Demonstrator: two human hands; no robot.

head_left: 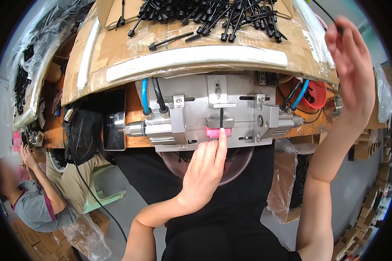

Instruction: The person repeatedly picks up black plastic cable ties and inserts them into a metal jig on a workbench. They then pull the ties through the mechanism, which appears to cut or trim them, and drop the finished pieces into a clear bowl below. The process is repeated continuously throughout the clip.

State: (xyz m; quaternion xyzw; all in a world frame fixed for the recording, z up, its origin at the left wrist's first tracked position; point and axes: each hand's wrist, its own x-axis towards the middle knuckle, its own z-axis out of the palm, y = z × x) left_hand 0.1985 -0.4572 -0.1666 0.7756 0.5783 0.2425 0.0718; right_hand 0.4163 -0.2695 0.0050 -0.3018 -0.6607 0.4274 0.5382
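Note:
My left hand (pixel 204 167) reaches to the metal fixture (pixel 244 119), its index finger stretched out and the other fingers partly bent. The tip of that finger rests on a thin black stem (pixel 221 116) where it crosses a pink block (pixel 212 132). The stem lies upright in the picture, over a small metal seat; its lower end is hidden by the finger. Raised at the upper right, my right hand (pixel 353 61) is slightly blurred. Its fingers are closed on a thin black rod (pixel 328 14), which runs out at the top of the view.
Many black capped stems (pixel 213 15) lie on cardboard (pixel 161 61) beyond the fixture. Metal cylinders (pixel 163 130) with blue and black hoses flank it. A phone-like dark screen (pixel 114 130), a red basket (pixel 316 93) and a bowl (pixel 235 169) are near. Another person (pixel 43 200) sits left.

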